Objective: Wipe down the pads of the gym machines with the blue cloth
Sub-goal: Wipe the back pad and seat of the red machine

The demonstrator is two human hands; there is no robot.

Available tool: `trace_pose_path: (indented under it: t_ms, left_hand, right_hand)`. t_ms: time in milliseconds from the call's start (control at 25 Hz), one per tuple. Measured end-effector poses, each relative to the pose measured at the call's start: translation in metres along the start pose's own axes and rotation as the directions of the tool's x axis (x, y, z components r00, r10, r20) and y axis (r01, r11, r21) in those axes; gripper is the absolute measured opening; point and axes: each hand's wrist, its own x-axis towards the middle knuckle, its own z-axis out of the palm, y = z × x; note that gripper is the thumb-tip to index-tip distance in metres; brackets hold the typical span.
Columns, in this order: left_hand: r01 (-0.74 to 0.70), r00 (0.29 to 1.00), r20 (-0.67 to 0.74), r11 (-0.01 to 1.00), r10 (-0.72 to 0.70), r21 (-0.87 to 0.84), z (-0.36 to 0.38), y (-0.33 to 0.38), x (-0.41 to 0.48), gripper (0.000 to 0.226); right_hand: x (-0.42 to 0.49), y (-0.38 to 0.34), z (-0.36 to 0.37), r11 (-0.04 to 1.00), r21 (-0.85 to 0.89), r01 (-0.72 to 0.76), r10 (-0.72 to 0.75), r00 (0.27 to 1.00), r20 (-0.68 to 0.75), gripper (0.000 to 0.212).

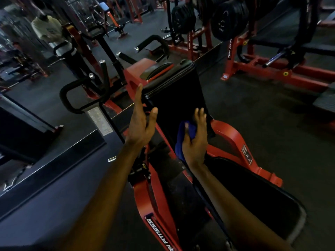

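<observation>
Here we are at the red machine [233, 134], and by my reckoning the wiping is nowhere near done. The blue cloth [180, 140] sits low on the upright black pad [174, 91], centre of view, at the pad's six o'clock end. In this dim light there are no streaks or sheen to read, so how much of that pad is already clean I cannot tell. The seat pad [253, 192] down at five o'clock has no cloth on it, and a red rack [257, 68] waits out at two o'clock, so I'd say there is plenty left.

Now the hands, apart from each other. The right hand [195, 144] holds the bunched cloth, thumb across it, fingers [200, 115] stretched flat up the pad. The left hand [140, 127] is spread wide and holds nothing, its fingers straight and pointing to twelve o'clock along the pad's nine o'clock edge; whether it is touching or just beside, I cannot tell
</observation>
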Motion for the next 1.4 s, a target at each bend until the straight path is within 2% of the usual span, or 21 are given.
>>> trace_pose_path:
  t_ms: [80, 200, 280, 360, 480, 520, 640, 680, 720, 760, 840, 880, 920, 1000, 1080, 1120, 1240, 1280, 1320, 1400]
  left_hand:
    - [-0.025, 0.999, 0.026, 0.999, 0.026, -0.031, -0.001, -0.002, 0.003, 0.070]
    - [-0.071, 0.992, 0.096, 0.995, 0.078, -0.071, -0.011, -0.013, 0.013, 0.072]
    - [-0.105, 0.983, 0.140, 0.989, 0.118, -0.100, -0.015, -0.018, 0.018, 0.072]
    - [-0.140, 0.977, 0.138, 0.979, 0.160, -0.147, -0.011, -0.024, 0.019, 0.072]
    - [-0.081, 0.995, 0.042, 0.970, 0.093, -0.229, 0.009, -0.023, 0.011, 0.074]
    - [-0.059, 0.998, 0.007, 0.963, 0.063, -0.263, 0.014, -0.021, 0.008, 0.075]
    - [-0.030, 1.000, -0.004, 0.954, 0.030, -0.297, 0.022, -0.020, 0.001, 0.084]
    - [-0.018, 1.000, 0.006, 0.952, 0.021, -0.307, 0.024, -0.023, 0.000, 0.087]
    - [0.002, 1.000, 0.016, 0.951, 0.003, -0.308, 0.025, -0.025, 0.000, 0.089]
    - [0.031, 0.999, 0.027, 0.954, -0.024, -0.299, 0.026, -0.027, 0.000, 0.090]
    - [0.088, 0.996, 0.042, 0.959, -0.080, -0.269, 0.029, -0.031, -0.003, 0.090]
    - [0.094, 0.996, 0.032, 0.963, -0.089, -0.253, 0.031, -0.031, -0.006, 0.088]
    - [0.087, 0.996, 0.016, 0.965, -0.086, -0.246, 0.032, -0.030, -0.009, 0.088]
    - [0.071, 0.997, -0.009, 0.964, -0.075, -0.257, 0.035, -0.027, -0.010, 0.088]
    - [0.056, 0.997, -0.036, 0.967, -0.067, -0.247, 0.038, -0.024, -0.012, 0.087]
    - [0.055, 0.997, -0.046, 0.972, -0.067, -0.227, 0.040, -0.022, -0.014, 0.086]
    - [0.042, 0.997, -0.060, 0.979, -0.055, -0.201, 0.038, -0.022, -0.011, 0.077]
    - [0.039, 0.997, -0.063, 0.976, -0.054, -0.213, 0.038, -0.023, -0.011, 0.074]
    - [0.040, 0.996, -0.074, 0.973, -0.058, -0.229, 0.038, -0.021, -0.013, 0.072]
    - [0.072, 0.991, -0.094, 0.971, -0.096, -0.230, 0.046, -0.017, -0.022, 0.071]
  right_hand:
    - [-0.003, -0.018, 0.009, 0.999, -0.012, 0.034, -0.033, 0.998, 0.056, 0.061]
    - [0.016, -0.046, 0.023, 0.999, 0.029, 0.019, -0.019, 1.000, -0.015, 0.058]
    - [0.001, -0.026, 0.026, 0.999, 0.021, 0.046, -0.044, 0.996, -0.076, 0.055]
    - [-0.033, -0.005, 0.028, 0.997, 0.041, -0.064, 0.070, 0.987, -0.143, 0.056]
    - [-0.043, -0.005, 0.041, 0.940, 0.144, -0.309, 0.338, 0.894, -0.294, 0.048]
    - [-0.037, -0.015, 0.046, 0.939, 0.153, -0.308, 0.341, 0.889, -0.304, 0.047]
    - [-0.031, -0.030, 0.048, 0.994, 0.058, -0.088, 0.100, 0.967, -0.237, 0.048]
    - [-0.039, -0.022, 0.044, 0.998, 0.037, -0.055, 0.061, 0.979, -0.196, 0.049]
    - [-0.048, -0.005, 0.042, 0.996, 0.030, -0.085, 0.089, 0.978, -0.187, 0.050]
    - [-0.055, 0.006, 0.039, 0.980, 0.047, -0.191, 0.197, 0.953, -0.231, 0.051]
    - [-0.063, 0.014, 0.038, 0.888, 0.109, -0.447, 0.456, 0.823, -0.340, 0.057]
    - [-0.063, 0.012, 0.039, 0.860, 0.118, -0.497, 0.504, 0.788, -0.354, 0.057]
    - [-0.062, 0.000, 0.043, 0.883, 0.087, -0.461, 0.460, 0.814, -0.354, 0.054]
    - [-0.056, -0.019, 0.050, 0.957, 0.039, -0.286, 0.285, 0.911, -0.297, 0.049]
    - [-0.055, -0.019, 0.045, 0.986, 0.001, -0.166, 0.161, 0.955, -0.248, 0.050]
    - [-0.056, -0.008, 0.042, 0.983, -0.014, -0.186, 0.176, 0.951, -0.255, 0.051]
    - [-0.048, -0.003, 0.031, 0.890, 0.017, -0.455, 0.437, 0.841, -0.318, 0.062]
    - [-0.044, -0.006, 0.030, 0.895, 0.007, -0.446, 0.426, 0.849, -0.312, 0.060]
    - [-0.039, -0.015, 0.030, 0.926, -0.007, -0.376, 0.358, 0.885, -0.298, 0.054]
    - [-0.026, -0.019, 0.028, 0.983, -0.061, -0.172, 0.156, 0.964, -0.215, 0.049]
